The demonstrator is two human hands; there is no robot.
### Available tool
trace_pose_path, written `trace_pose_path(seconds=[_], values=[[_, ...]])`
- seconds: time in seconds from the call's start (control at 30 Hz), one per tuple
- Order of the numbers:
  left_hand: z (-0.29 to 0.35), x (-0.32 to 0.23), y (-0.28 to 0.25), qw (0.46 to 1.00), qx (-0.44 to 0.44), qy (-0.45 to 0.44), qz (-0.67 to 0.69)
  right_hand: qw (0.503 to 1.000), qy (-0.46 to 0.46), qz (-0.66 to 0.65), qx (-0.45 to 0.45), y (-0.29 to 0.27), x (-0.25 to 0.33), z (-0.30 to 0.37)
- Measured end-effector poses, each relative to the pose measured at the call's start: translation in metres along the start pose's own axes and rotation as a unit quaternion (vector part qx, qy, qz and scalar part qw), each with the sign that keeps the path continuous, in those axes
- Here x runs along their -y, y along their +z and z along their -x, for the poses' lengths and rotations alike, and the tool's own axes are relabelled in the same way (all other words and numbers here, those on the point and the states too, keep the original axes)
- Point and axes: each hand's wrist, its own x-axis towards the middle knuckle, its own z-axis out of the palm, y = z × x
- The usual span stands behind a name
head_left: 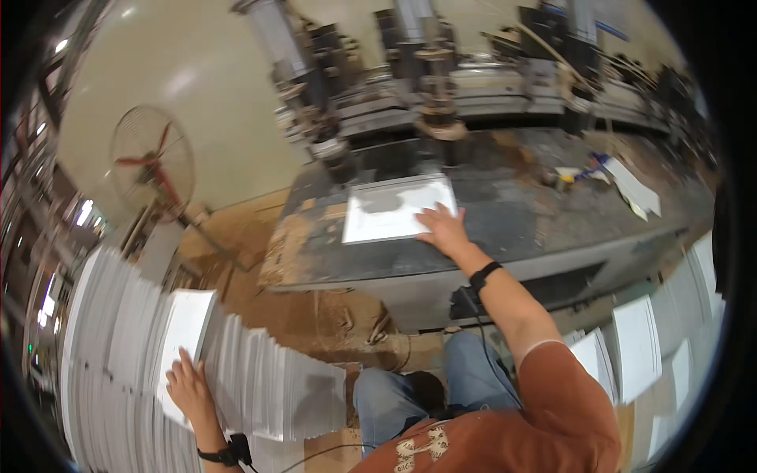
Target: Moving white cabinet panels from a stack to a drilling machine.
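On the dark machine table, a white rectangular panel (pixel 378 227) lies flat, with a grey shadow across its far part. My right hand (pixel 443 230) rests on its right near corner, fingers spread. Off to the left, my left hand (pixel 189 390) is against another white panel (pixel 188 319), which leans at the front of a long row of stacked panels. Its fingers are stretched out over the panel's face and do not wrap round an edge. Both wrists wear black bands.
Machine heads (pixel 441 102) stand over the table's far side. Stacked panels (pixel 276 386) fill the lower left. More white panels (pixel 637 347) stand at the right. A white strip (pixel 633 188) and a blue-handled tool (pixel 591 167) lie on the table. A fan (pixel 151 162) stands far left.
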Motion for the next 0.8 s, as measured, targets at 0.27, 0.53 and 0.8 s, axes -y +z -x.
trace_pose_path(seconds=[0.27,0.53,0.8], values=[[-0.01,0.009,0.03,0.995,-0.066,0.044,-0.053,0.993,-0.061,-0.091,-0.051,-0.083,-0.033,0.234],[-0.049,-0.172,0.036,0.906,-0.132,0.316,0.248,0.853,0.429,0.161,0.251,-0.112,-0.03,0.558],[-0.086,-0.413,0.078,0.835,-0.034,0.376,0.4,0.949,0.28,0.132,-0.05,-0.14,-0.042,0.52]])
